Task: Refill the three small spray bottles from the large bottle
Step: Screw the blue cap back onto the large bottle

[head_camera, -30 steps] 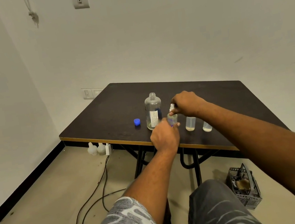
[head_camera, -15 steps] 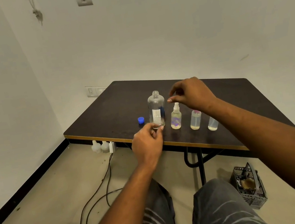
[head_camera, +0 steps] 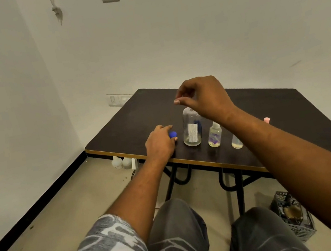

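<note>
The large clear bottle (head_camera: 191, 130), uncapped and with a white label, stands near the front edge of the dark table (head_camera: 137, 117). My left hand (head_camera: 159, 145) pinches its blue cap (head_camera: 172, 134) on the table just left of it. My right hand (head_camera: 201, 97) hovers above the bottle's neck with curled fingers and holds nothing that I can see. To the right of the large bottle stands a small spray bottle (head_camera: 214, 136) with a white sprayer on. My right forearm partly hides a second small bottle (head_camera: 237, 143). Of the third only a pink top (head_camera: 267, 119) shows.
A black plastic crate (head_camera: 293, 215) sits on the floor at the right, beside my knee. White plugs and cables (head_camera: 122, 163) hang under the table's left corner. My knees are below the table's front edge (head_camera: 210, 162).
Both hands left the small spray bottle, which now stands with its sprayer on. My left hand moved left to the blue cap; my right hand rose over the large bottle.
</note>
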